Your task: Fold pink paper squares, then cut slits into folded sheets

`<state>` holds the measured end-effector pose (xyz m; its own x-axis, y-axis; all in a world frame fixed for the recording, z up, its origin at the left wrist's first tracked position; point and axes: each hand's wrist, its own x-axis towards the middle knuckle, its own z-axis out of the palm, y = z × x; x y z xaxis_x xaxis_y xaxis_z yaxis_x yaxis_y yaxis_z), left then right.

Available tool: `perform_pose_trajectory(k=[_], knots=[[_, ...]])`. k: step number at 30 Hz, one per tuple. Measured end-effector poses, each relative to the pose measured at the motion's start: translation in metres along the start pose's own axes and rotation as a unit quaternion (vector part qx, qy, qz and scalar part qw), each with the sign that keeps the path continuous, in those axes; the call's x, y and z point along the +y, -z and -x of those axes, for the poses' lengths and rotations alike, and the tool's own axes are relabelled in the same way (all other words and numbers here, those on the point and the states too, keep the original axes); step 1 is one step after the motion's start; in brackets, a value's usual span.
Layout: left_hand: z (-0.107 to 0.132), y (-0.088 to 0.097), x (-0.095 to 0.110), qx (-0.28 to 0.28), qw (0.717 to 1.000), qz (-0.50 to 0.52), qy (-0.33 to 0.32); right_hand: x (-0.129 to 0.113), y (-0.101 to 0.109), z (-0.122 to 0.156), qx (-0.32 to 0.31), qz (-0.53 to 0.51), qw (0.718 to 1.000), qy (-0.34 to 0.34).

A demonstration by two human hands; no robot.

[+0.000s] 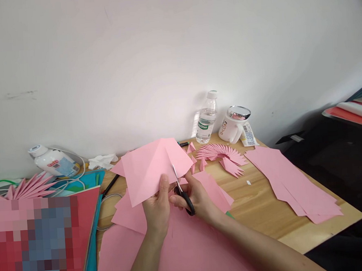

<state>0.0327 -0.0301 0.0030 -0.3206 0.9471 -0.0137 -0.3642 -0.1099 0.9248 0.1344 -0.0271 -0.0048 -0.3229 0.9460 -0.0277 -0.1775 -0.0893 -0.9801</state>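
My left hand (158,204) pinches the lower edge of a creased sheet of pink paper (146,166), thumb on top, and holds it up over the table. In my right hand (193,196) is a pair of black-handled scissors (185,198). The blades point up and away, and the paper lies at the blades, with a slit or fold line running up from their tip. Whether the blades are parted I cannot tell. Beneath both hands lie more pink sheets (188,249), a large one nearest me.
A folded pink paper fan (218,151) lies behind my right hand. Farther back stand a water bottle (206,119) and a white mug (234,126). Pink strips (289,182) are stacked on the right. On the left are a white plastic bottle (55,160), cables and a red folder (88,223).
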Motion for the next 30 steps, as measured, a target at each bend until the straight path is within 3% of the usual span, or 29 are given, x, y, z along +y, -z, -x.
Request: perform_pose_trajectory(k=[26,30], knots=[[-0.0012,0.0006,-0.0002,-0.015,1.000,0.007,0.018,-0.0007,-0.0011,0.0006,0.007,0.010,1.000,-0.024],[0.0005,-0.0009,-0.0007,-0.012,1.000,-0.006,0.006,0.0003,-0.0006,0.0000,0.004,-0.001,1.000,0.000]])
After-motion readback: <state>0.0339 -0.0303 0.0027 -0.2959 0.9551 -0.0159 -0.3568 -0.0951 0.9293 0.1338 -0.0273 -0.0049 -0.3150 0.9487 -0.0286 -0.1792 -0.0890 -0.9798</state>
